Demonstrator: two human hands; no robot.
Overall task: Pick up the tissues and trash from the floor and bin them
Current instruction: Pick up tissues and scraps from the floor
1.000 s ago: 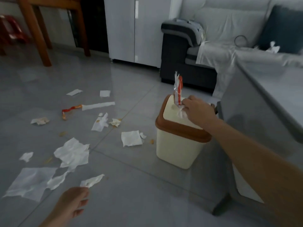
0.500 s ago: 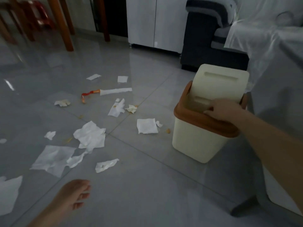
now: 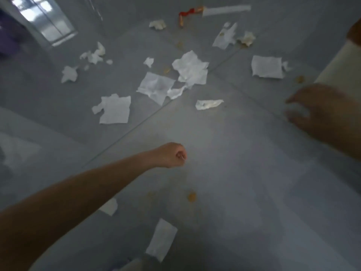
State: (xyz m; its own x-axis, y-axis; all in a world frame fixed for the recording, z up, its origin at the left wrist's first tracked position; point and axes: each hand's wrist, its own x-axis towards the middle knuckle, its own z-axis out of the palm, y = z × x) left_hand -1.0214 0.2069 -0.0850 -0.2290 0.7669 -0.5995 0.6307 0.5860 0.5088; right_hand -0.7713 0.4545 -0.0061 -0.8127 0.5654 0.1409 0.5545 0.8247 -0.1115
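White tissues lie scattered over the grey tiled floor: a crumpled one (image 3: 191, 69), a flat one (image 3: 155, 87), another (image 3: 115, 109), a square one (image 3: 266, 66) and a small scrap (image 3: 208, 104). A red and white wrapper (image 3: 211, 11) lies at the top. The cream bin (image 3: 340, 63) with its brown rim shows only at the right edge. My left hand (image 3: 172, 155) is curled into a fist above bare floor, nothing visible in it. My right hand (image 3: 316, 112), blurred, hovers near the bin's base with fingers apart and empty.
More tissue bits (image 3: 93, 54) lie at the left, and two pieces (image 3: 161, 239) near the bottom of the view. Small orange crumbs (image 3: 191, 196) dot the floor. A bright window reflection (image 3: 48, 22) shows at the top left.
My right hand has left the bin, where it put in a wrapper, and dropped toward the floor. The view tilted down and left. My left hand has closed into a fist and moved forward.
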